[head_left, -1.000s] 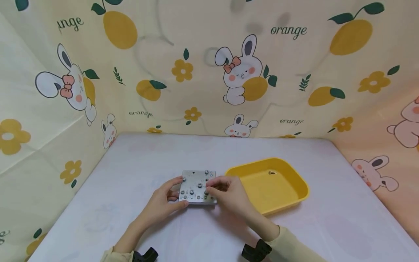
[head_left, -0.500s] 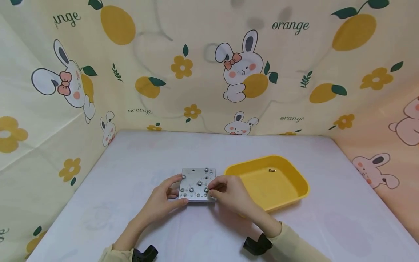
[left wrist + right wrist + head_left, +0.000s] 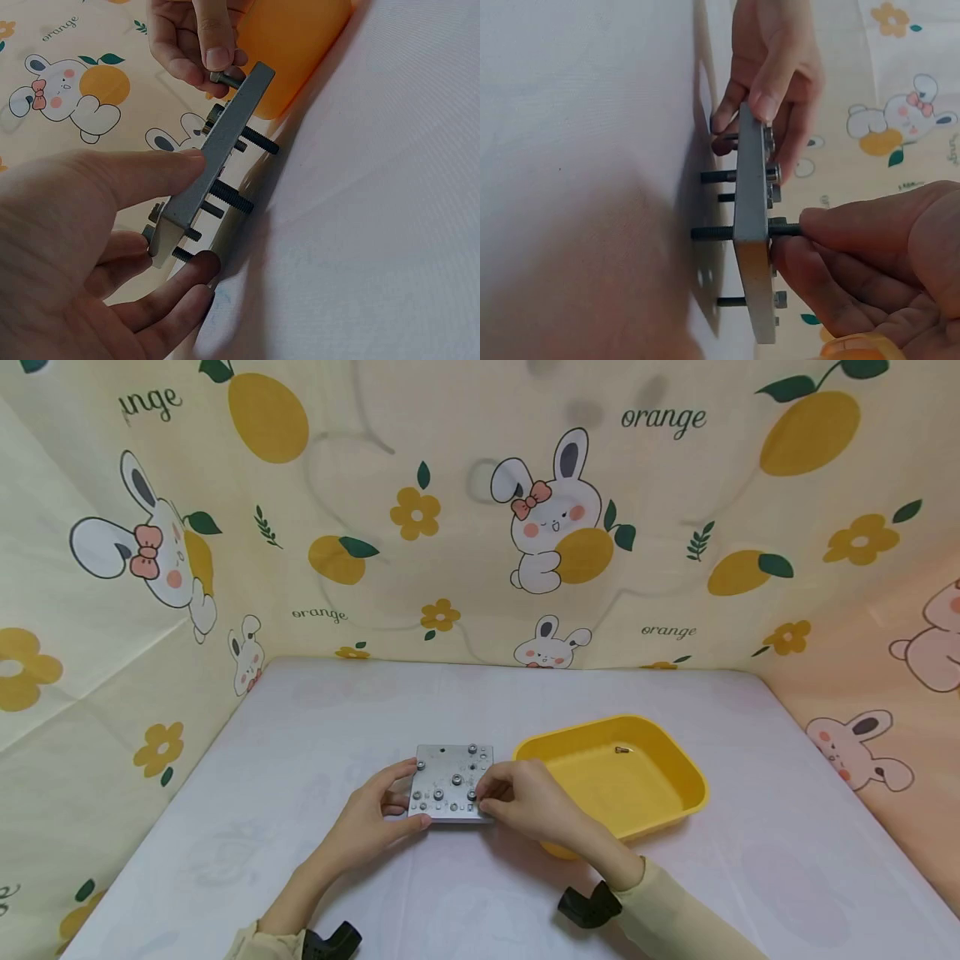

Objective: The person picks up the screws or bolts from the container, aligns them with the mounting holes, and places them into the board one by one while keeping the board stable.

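Observation:
A silver metal plate (image 3: pixel 433 760), set with several bolts, is gripped at its left side by my left hand (image 3: pixel 375 814). In the left wrist view the thumb lies on the plate's near edge, with fingers beneath and at its side. Threaded bolt shanks (image 3: pixel 260 139) stick out of the underside. At the plate's near right corner, my right hand (image 3: pixel 536 802) pinches a bolt (image 3: pixel 228 79) between thumb and index finger. Its threaded end meets the plate's top face in the right wrist view; how deep it sits in a hole I cannot tell.
A yellow tray (image 3: pixel 622 789) stands right of the plate, partly behind my right forearm. One small screw (image 3: pixel 622 750) lies inside it. White cloth covers the table (image 3: pixel 315 710), and printed curtains (image 3: pixel 465 552) enclose the back and sides.
The right fingers have shifted slightly right and nearer on the plate, uncovering another bolt head beside them. The left hand keeps its hold. The head view has tilted a little.

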`<state>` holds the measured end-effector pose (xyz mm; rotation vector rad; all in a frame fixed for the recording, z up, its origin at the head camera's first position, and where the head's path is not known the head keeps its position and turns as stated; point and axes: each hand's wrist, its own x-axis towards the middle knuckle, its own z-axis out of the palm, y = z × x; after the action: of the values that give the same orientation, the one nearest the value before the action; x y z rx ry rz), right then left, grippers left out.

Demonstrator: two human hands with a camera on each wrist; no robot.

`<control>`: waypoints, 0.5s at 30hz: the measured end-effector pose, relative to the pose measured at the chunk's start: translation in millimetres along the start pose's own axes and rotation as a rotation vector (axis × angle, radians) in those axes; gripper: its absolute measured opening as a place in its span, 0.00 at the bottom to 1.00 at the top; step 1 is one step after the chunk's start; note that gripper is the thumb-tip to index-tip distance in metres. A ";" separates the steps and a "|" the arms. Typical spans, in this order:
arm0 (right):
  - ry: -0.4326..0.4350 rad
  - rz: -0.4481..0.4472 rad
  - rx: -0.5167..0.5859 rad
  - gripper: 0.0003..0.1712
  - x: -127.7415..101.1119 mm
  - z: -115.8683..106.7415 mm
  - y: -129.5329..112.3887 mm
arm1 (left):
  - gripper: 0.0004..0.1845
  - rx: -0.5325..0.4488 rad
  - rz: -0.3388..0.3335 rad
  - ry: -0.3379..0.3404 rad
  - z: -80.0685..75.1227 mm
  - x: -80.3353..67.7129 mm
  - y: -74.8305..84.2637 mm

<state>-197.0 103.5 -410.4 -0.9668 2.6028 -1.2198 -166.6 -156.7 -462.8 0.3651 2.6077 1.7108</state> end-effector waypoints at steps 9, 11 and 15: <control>0.002 0.005 -0.014 0.07 -0.1 -1.8 -0.7 | 0.43 -0.020 0.025 -0.010 -0.8 -0.1 -0.3; 0.001 0.011 -0.012 0.07 0.3 -1.6 -0.6 | 0.43 -0.011 0.018 -0.009 -0.8 -0.4 0.6; 0.005 0.024 -0.009 0.07 1.2 -0.8 0.3 | 0.44 0.008 0.000 -0.002 -0.5 -1.2 2.7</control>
<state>-198.4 103.5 -409.9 -0.9328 2.6182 -1.2078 -165.0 -156.4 -460.3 0.3668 2.6143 1.6995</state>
